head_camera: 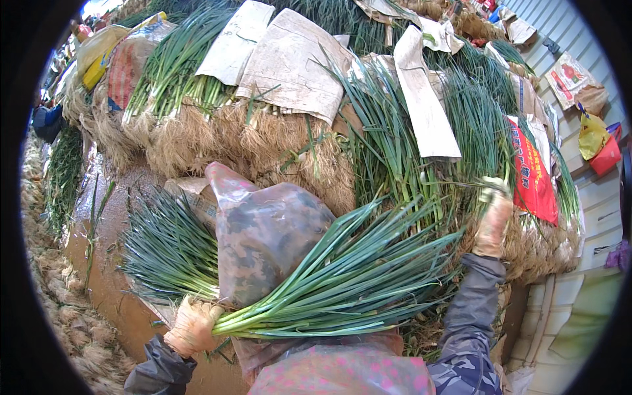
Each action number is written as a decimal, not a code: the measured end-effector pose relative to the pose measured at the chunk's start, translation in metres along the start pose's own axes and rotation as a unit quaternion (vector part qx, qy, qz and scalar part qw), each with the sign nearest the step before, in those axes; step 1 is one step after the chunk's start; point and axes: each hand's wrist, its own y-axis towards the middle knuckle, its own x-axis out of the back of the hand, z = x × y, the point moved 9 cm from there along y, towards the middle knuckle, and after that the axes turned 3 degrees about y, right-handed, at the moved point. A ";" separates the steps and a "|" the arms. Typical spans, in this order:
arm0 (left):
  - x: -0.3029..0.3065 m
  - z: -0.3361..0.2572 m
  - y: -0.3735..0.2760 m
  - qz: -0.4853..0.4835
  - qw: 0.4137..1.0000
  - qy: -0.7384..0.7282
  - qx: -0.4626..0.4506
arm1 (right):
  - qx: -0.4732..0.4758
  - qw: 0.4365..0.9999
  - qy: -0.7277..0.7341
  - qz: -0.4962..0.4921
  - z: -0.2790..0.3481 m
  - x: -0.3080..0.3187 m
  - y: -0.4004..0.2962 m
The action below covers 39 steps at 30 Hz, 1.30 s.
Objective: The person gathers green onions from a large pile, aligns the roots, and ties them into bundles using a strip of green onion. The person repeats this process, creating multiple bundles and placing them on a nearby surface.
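Observation:
My left hand [193, 326], in what looks like a soiled glove, is closed around the pale stem ends of a bunch of green onions [335, 286]. Their long leaves fan to the right across my lap. My right hand [493, 217] reaches out to the stalks of the stacked green onions [474, 118]. Its fingers are blurred against the stalks, so their grip is unclear. Between the hands rises my camouflage-clad knee [281, 227] under clear plastic sheeting. Another green onion bunch [168, 247] lies left of the knee, just beyond my left hand.
Behind the knee is a high stack with roots [232, 133] facing me, partly covered by pale woven sacks [296, 59]. A red printed sack [533, 173] hangs at right, near a corrugated wall [568, 29]. More roots [74, 316] line the left, beside wet brown floor [103, 296].

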 end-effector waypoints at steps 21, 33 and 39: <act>0.015 -0.010 0.018 0.011 1.000 -0.010 -0.011 | 0.311 0.756 -0.255 0.517 0.113 -0.177 -0.202; -0.004 -0.003 0.013 0.035 0.998 -0.054 -0.024 | -0.017 0.964 -0.057 0.261 0.050 -0.137 -0.128; 0.001 -0.003 0.026 0.009 0.997 -0.071 -0.040 | -0.061 0.973 -0.216 0.061 0.024 0.077 -0.035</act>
